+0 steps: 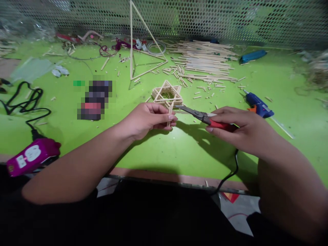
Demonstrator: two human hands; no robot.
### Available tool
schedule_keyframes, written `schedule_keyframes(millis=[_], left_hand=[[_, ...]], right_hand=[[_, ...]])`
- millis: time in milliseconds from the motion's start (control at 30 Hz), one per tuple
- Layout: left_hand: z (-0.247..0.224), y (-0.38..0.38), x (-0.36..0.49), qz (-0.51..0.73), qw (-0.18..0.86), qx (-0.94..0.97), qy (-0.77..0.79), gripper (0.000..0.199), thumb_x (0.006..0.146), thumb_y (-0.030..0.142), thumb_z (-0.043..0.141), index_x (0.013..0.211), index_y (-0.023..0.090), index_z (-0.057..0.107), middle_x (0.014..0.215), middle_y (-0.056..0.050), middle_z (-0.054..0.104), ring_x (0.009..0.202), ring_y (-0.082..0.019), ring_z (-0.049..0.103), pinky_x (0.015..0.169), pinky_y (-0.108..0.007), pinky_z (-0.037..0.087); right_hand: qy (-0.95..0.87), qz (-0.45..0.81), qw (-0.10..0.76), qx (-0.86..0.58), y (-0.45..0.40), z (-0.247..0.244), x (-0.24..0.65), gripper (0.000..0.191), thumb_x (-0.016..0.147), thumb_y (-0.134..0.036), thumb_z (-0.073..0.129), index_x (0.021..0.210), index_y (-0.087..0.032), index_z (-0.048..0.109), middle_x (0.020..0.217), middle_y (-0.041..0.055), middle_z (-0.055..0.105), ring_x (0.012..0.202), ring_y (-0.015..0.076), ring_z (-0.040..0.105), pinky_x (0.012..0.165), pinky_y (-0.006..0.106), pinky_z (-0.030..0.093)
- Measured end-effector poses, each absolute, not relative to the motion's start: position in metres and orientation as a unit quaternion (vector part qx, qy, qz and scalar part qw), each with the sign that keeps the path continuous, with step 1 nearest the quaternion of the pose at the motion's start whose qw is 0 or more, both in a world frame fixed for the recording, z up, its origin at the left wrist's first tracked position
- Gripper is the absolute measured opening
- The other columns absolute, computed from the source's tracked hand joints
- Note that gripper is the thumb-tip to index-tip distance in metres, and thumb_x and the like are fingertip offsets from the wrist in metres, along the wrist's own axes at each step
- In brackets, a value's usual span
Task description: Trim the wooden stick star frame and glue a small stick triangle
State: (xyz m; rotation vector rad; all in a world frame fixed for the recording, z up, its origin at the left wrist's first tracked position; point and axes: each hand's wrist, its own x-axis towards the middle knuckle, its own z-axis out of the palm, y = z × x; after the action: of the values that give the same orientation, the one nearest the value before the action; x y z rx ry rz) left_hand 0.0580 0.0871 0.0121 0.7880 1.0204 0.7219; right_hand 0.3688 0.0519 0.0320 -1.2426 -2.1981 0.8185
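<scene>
Green workbench [187,150] | left hand [143,121] pinches stick lattice [167,93] | right hand [227,130] grips red-handled pliers [198,116], tips just beside lattice

The bench [189,153] is lime green, with a pinkish-brown strip [153,173] along its near edge. Behind it stands grey mesh [205,20], patterned with tight rows of small round holes. The loose sticks [205,59] are pale tan, and so is the stick frame [167,94], a lattice of crossing triangles. The pliers [202,117] pair dark steel jaws with a red grip. The glue gun [257,106] is bright blue with an orange trigger, and a blue tube [252,56] lies farther back. The magenta box [33,156] carries white patches. One cord [25,102] is black, another [120,43] deep purple.
</scene>
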Motion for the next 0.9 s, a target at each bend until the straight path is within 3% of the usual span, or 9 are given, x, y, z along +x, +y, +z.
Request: schedule_keyframes(millis=[633, 900], left_hand=[[0.0077, 0.0878, 0.057, 0.315, 0.753, 0.367, 0.445, 0.025, 0.073, 0.019, 0.103, 0.078, 0.011, 0.081, 0.086, -0.014, 0.085, 0.08, -0.023, 0.085, 0.074, -0.032, 0.072], [0.0093, 0.0881, 0.0538, 0.301, 0.771, 0.357, 0.433, 0.031, 0.067, 0.024, 0.108, 0.079, 0.012, 0.081, 0.088, -0.012, 0.086, 0.082, -0.024, 0.086, 0.074, -0.033, 0.074]], right_hand=[[-0.793, 0.34, 0.209, -0.46, 0.0523, 0.0334, 0.367, 0.023, 0.101, -0.049, 0.076, 0.099, -0.028, 0.086, 0.113, 0.0097, 0.082, 0.1, 0.0307, 0.078, 0.091, 0.044, 0.058], [-0.785, 0.354, 0.184, -0.475, 0.0507, 0.0364, 0.3679, 0.03, 0.1, -0.056, 0.074, 0.101, -0.03, 0.089, 0.123, 0.0087, 0.085, 0.133, 0.0372, 0.075, 0.103, 0.045, 0.061]])
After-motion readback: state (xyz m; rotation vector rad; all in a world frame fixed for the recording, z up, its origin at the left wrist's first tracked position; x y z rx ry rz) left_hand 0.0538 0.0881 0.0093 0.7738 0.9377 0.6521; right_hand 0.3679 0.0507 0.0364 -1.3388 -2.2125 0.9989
